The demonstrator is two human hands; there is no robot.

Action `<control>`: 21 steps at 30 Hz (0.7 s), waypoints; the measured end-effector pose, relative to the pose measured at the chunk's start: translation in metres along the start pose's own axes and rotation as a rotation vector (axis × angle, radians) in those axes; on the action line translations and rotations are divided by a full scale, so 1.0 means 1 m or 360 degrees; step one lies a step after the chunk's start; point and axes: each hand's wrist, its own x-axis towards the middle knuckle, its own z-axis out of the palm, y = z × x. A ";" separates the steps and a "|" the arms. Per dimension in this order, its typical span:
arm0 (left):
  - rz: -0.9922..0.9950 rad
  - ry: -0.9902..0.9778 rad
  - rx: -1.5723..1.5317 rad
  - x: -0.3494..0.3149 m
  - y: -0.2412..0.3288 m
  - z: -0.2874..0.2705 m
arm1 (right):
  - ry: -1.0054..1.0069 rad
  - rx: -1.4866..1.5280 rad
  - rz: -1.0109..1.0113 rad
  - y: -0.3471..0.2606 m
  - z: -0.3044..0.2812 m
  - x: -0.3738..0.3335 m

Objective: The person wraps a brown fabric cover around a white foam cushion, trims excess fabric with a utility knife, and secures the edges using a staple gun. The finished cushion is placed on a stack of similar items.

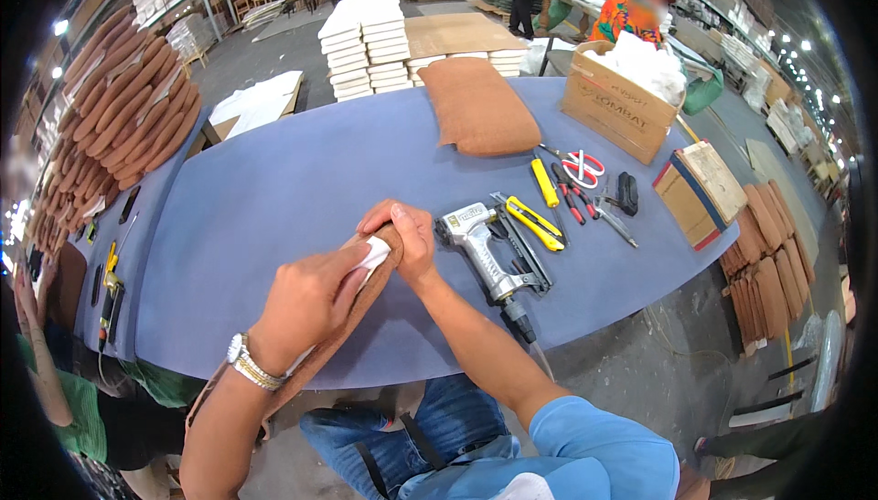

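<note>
A brown fabric seat cushion (361,303) is held up on edge over the near side of the blue table. My right hand (405,236) is closed around its upper corner. Lower along the same cushion, my left hand (309,297) pinches its edge, thumb and fingers together, where a bit of white padding (374,253) shows. My hands hide much of that edge. Just right of my right hand lies a silver pneumatic staple gun (483,248) with its air hose attached.
On the blue table (229,216) lie a yellow utility knife (534,223), red-handled pliers (573,194), scissors (582,168) and another brown cushion (482,107). A cardboard box (615,105) of white filling stands far right. Brown cushions (137,107) are piled left; several people work nearby.
</note>
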 end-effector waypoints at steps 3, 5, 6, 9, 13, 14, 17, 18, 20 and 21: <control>-0.0023 -0.0203 0.0014 0.001 0.011 0.010 | 0.0096 -0.0069 -0.0012 -0.002 -0.013 -0.019; 0.0167 -0.0134 0.0052 0.001 0.019 0.026 | 0.0184 -0.0141 0.0054 -0.008 -0.027 -0.040; 0.0254 -0.0099 0.0077 -0.001 0.023 0.030 | 0.0211 -0.0251 0.0084 -0.011 -0.031 -0.052; 0.0326 -0.0203 0.0190 -0.017 0.029 0.050 | 0.0231 -0.0593 0.0211 -0.030 -0.044 -0.083; 0.0332 -0.0038 0.0415 -0.041 0.026 0.102 | -0.0017 -0.1190 0.0345 -0.048 -0.051 -0.103; 0.0361 0.0031 0.0510 -0.045 0.024 0.118 | -0.0104 -0.1289 0.0300 -0.053 -0.055 -0.105; 0.0184 -0.0137 0.0250 -0.041 0.009 0.136 | -0.0324 -0.1420 0.0371 -0.067 -0.068 -0.105; 0.0155 -0.0170 0.0242 -0.044 0.005 0.137 | -0.0421 -0.1423 0.0382 -0.070 -0.073 -0.104; 0.0003 -0.0296 0.0210 -0.037 0.015 0.126 | -0.0516 -0.1364 0.0443 -0.075 -0.080 -0.104; -0.0053 -0.0313 0.0222 -0.037 0.018 0.123 | -0.0550 -0.1349 0.0496 -0.078 -0.080 -0.101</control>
